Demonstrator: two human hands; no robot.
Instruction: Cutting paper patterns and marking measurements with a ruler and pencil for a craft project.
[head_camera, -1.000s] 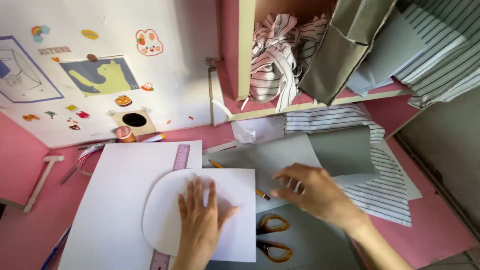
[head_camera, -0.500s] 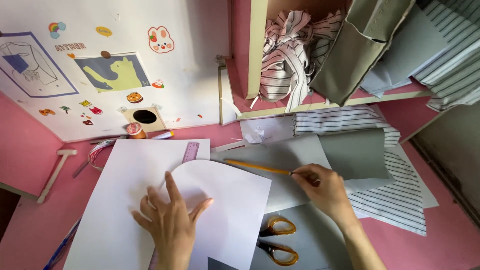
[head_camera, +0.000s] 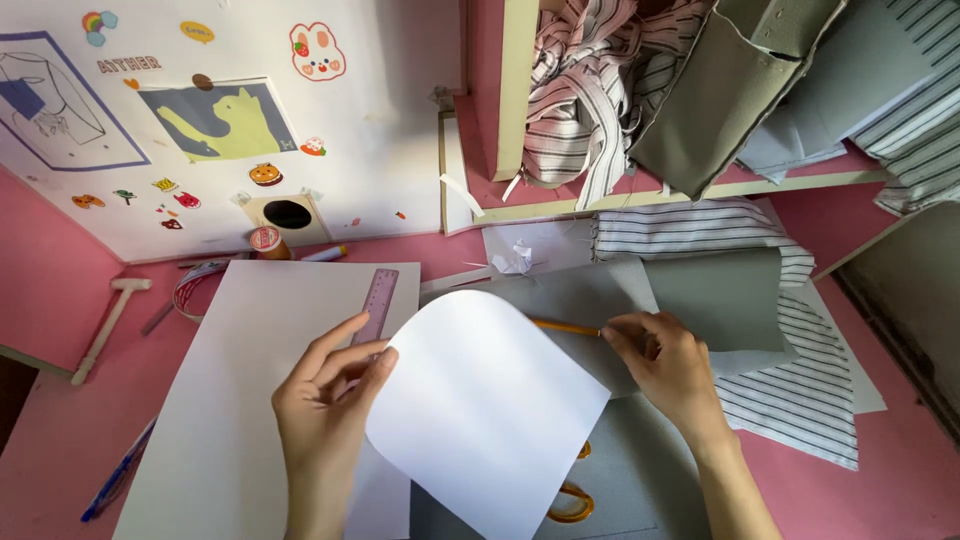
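Note:
My left hand (head_camera: 325, 410) grips the left edge of a white paper cutout with rounded corners (head_camera: 480, 405) and holds it lifted and tilted over the large white sheet (head_camera: 230, 400). My right hand (head_camera: 665, 365) is closed on the end of an orange pencil (head_camera: 565, 327), whose far part runs under the cutout. A pink translucent ruler (head_camera: 377, 303) lies on the big sheet just above my left fingers. Orange-handled scissors (head_camera: 572, 500) peek out below the cutout on grey fabric (head_camera: 640, 470).
Folded grey fabric (head_camera: 720, 300) and striped cloth (head_camera: 790, 390) lie to the right. A white board with stickers (head_camera: 200, 130) stands at the back. A small hammer (head_camera: 105, 325), tape roll (head_camera: 267, 240) and blue pen (head_camera: 115, 475) sit at the left on the pink table.
My left hand went from lying flat on the cutout to gripping its edge and lifting it toward the right. My right hand picked up the pencil.

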